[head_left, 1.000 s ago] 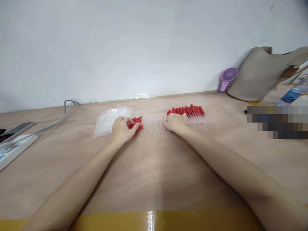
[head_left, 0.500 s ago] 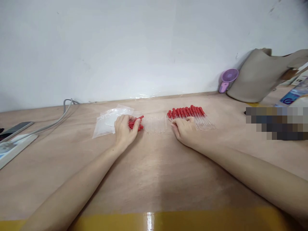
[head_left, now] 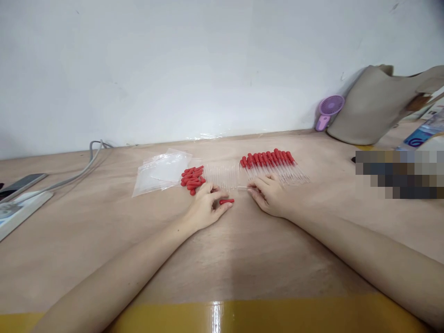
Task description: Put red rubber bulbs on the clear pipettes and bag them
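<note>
My left hand (head_left: 210, 206) grips one red rubber dropper bulb (head_left: 226, 201) between thumb and fingers, just above the table. Facing it, my right hand (head_left: 267, 195) pinches a thin clear glass tube (head_left: 243, 188) that points left. The tube and the bulb are apart. Behind my left hand lies a pile of loose red bulbs (head_left: 190, 178). A row of bare clear tubes (head_left: 222, 175) is laid side by side between the hands, farther back. Beyond my right hand, assembled droppers (head_left: 268, 159) with red bulbs lie in a slanted row.
Clear plastic bags (head_left: 163, 171) lie left of the bulb pile. A grey cable (head_left: 83, 171), a phone-like dark object (head_left: 24, 185) and a white power strip (head_left: 27, 210) are at far left. A purple fan (head_left: 329, 108) and a beige bag (head_left: 367, 106) stand by the wall at right.
My left hand has moved right and nearer from the pile, bringing a red bulb with it. My right hand has come slightly nearer, and its tube now shows pointing left.
</note>
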Demonstrator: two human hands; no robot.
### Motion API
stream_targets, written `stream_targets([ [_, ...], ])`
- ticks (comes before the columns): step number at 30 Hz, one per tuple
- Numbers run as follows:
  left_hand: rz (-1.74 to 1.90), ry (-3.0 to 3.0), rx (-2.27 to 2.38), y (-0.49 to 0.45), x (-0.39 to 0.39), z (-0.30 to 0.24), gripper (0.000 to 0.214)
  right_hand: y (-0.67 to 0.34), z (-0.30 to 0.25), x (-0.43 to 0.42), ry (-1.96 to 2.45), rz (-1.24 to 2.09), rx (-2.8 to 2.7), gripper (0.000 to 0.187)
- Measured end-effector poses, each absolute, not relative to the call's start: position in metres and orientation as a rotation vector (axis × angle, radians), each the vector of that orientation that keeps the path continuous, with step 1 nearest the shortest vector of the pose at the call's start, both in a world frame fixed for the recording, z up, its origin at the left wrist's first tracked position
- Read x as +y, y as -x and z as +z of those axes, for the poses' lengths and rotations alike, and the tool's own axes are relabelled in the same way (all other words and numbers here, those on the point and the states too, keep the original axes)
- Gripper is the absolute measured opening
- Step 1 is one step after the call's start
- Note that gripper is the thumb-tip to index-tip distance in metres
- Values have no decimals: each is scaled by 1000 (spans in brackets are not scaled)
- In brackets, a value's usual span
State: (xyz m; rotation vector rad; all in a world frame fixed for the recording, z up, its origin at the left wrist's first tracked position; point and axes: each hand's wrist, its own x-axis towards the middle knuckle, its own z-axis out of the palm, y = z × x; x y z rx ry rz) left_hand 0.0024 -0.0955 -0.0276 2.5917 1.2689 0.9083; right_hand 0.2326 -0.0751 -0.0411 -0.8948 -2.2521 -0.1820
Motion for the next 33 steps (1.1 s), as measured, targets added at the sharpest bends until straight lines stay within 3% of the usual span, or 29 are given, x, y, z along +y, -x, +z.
stream_targets([
  [7,1103,-2435,1179,-5,-90,-29,17,-230,-41,-81,841,-167,-2228,13],
  [21,1064,-2139,1124,-5,-84,-36,23,-220,-38,-86,767,-182,-2245,16],
  [33,1031,-2006,1026,-8,-91,-32,21,-222,-42,-78,664,-4,-2277,19],
])
